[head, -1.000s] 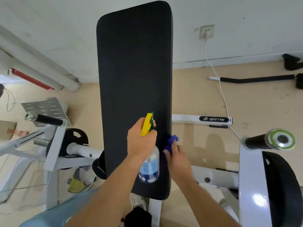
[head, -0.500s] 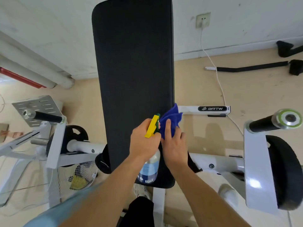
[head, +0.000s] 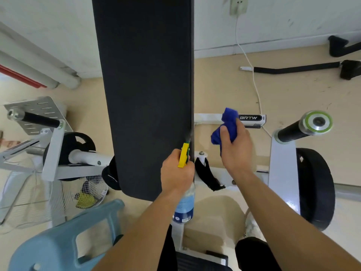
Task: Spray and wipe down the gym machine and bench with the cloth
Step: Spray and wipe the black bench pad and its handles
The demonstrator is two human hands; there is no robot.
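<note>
My left hand is clenched round the neck of the spray bottle, its yellow trigger right at the bench pad's right edge, near its lower end. My right hand grasps the bunched blue cloth. Half a second ago that cloth sat against the pad's right edge beside the trigger; now it is held well off to the right of the pad, over the white frame bar. I read that as clearing the way for a spray, with the wipe to follow. The count: one bottle, one cloth, one pad, two black-gripped handles, one on each side of the pad, and one blue stool below the pad's left corner.
</note>
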